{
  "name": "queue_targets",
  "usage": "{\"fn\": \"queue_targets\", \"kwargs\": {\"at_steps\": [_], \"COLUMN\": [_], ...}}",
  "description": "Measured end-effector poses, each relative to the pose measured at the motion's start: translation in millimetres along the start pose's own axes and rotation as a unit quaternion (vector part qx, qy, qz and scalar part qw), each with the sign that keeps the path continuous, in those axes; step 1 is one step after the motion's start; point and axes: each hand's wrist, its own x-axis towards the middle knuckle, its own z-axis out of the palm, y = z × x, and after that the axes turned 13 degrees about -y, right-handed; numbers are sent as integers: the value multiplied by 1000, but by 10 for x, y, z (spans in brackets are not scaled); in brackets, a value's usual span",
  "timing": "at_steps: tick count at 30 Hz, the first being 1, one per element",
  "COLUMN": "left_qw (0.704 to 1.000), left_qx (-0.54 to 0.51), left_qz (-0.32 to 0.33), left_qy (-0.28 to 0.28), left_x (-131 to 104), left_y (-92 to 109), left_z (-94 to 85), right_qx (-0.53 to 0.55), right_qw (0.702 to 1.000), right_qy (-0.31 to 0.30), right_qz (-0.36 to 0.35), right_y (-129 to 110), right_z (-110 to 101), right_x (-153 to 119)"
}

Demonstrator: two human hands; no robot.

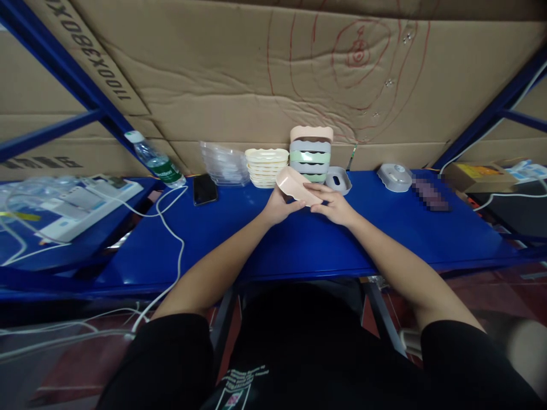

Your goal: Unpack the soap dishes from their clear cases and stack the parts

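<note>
A pale pink plastic tray with a wavy rim (294,183) is held tilted above the blue table, between both hands. My left hand (280,206) grips its lower left side, thumb along the edge. On the right end, my right hand (331,202) has its fingers wrapped over the tray. Just behind stands a stack of pink, grey and green wavy-edged trays (310,154). Left of that is a stack of cream trays (267,168), and clear plastic trays (224,165) lean beside them. A grey piece with an oval slot (339,180) rests behind my right hand.
On the blue table (282,250) lie a black phone (205,189) and a white cable (182,250) at left. A water bottle (158,162) leans at the back left. A grey lidded container (395,177) sits at right. Cardboard (205,74) walls the back.
</note>
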Motion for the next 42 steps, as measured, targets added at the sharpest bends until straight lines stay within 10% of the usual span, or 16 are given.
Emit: {"fn": "queue_targets", "kwargs": {"at_steps": [13,19,24,29,42], "left_qw": [996,929,807,727,695], "left_qx": [64,361,574,624,625], "left_qz": [48,51,-136,-264,-294], "left_qy": [42,70,3,-112,-200], "left_x": [73,269,745,1075,1257], "left_y": [4,589,1328,1400,1230], "left_z": [-3,-554,-1196,-1534,-1536], "right_qx": [-26,-50,-62,-62,-67], "right_qw": [973,915,904,910,926], "right_qy": [224,396,419,405,368], "right_qz": [-40,-65,-50,-61,-42], "right_y": [-98,79,142,124,154], "right_z": [116,-166,-330,-265,-189], "right_x": [53,30,-42,-27,-21]}}
